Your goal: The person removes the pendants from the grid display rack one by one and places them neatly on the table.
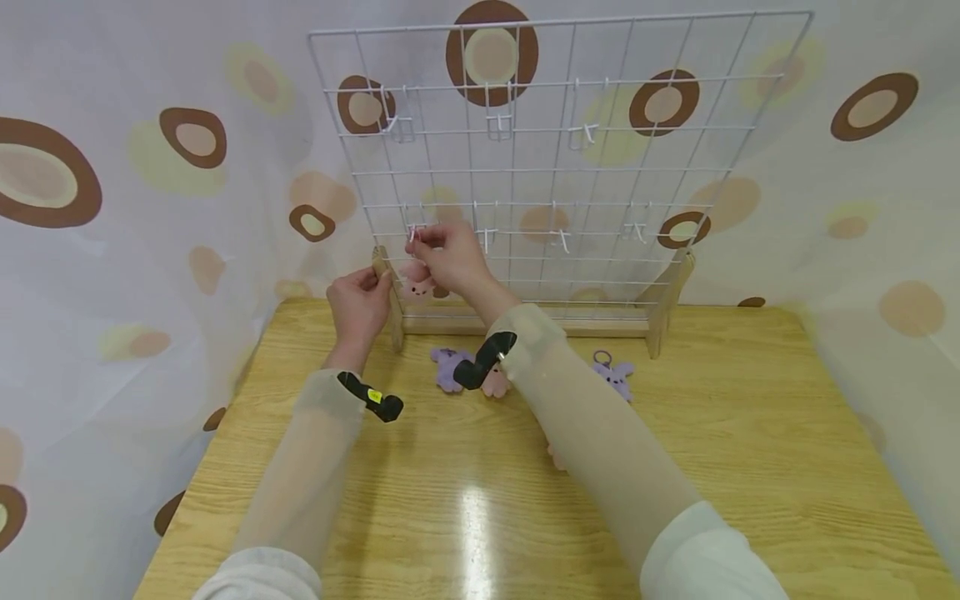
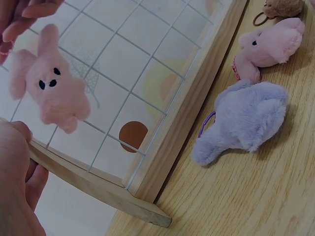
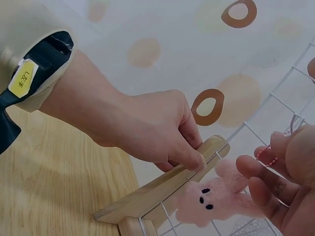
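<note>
With its fingertips, my right hand [image 1: 455,258] pinches the pink bead chain [image 3: 268,157] of a pink plush bunny keychain [image 2: 56,93], right at a white hook on the lower left of the wire grid. The bunny hangs below those fingers, its dark eyes and nose facing out. My left hand [image 1: 360,307] holds the top of the wooden side support [image 3: 160,191] at the grid's left end, thumb on one face and fingers on the other. In the right wrist view the bunny overlaps the grid next to that support.
Several hooks stand on the white grid [image 1: 512,173] in two rows. Before its wooden base lie a purple plush [image 1: 448,371], a pink plush [image 1: 495,382] and another purple plush [image 1: 617,380]. A brown plush [image 2: 284,8] shows in the left wrist view. Patterned cloth surrounds the table.
</note>
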`<state>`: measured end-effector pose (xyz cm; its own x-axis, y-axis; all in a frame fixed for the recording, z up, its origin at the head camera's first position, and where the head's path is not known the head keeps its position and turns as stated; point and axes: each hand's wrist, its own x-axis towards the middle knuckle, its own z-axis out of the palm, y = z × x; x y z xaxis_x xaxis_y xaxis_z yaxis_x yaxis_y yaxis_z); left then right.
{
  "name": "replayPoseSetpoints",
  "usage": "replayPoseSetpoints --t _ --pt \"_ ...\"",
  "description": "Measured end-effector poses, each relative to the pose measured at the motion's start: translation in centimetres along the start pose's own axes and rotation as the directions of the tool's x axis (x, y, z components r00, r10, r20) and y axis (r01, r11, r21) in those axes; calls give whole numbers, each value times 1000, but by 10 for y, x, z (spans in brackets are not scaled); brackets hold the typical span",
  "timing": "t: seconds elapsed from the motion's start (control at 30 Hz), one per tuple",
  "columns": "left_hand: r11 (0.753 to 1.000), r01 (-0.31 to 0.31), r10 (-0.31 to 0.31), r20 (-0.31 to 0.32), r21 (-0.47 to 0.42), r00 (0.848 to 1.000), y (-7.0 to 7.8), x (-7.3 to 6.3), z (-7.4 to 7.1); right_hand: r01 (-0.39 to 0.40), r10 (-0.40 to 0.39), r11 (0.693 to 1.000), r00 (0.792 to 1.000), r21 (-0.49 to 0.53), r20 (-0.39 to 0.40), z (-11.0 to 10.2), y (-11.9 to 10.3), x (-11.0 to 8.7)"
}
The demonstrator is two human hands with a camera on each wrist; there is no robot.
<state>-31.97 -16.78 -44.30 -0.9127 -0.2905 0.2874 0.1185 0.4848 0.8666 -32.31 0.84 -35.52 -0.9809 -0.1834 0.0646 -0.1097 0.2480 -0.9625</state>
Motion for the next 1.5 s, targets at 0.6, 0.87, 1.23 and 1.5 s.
replayPoseSetpoints --t 0.6,0.87,1.23,1.5 --pt "1000 3 -3 6 -3 1000 2 -2 2 33 -34 999 999 21 28 -5 -7 -3" --pt "1000 3 -3 9 2 1000 2 -2 1 26 -26 1000 999 -6 39 -5 -14 -8" --pt "1000 -6 6 10 6 1000 0 -1 1 -13 14 1000 999 -19 53 -5 -23 -18" --pt "1000 -23 23 2 21 1000 -4 1 2 12 -12 1000 998 4 60 -6 -25 -23"
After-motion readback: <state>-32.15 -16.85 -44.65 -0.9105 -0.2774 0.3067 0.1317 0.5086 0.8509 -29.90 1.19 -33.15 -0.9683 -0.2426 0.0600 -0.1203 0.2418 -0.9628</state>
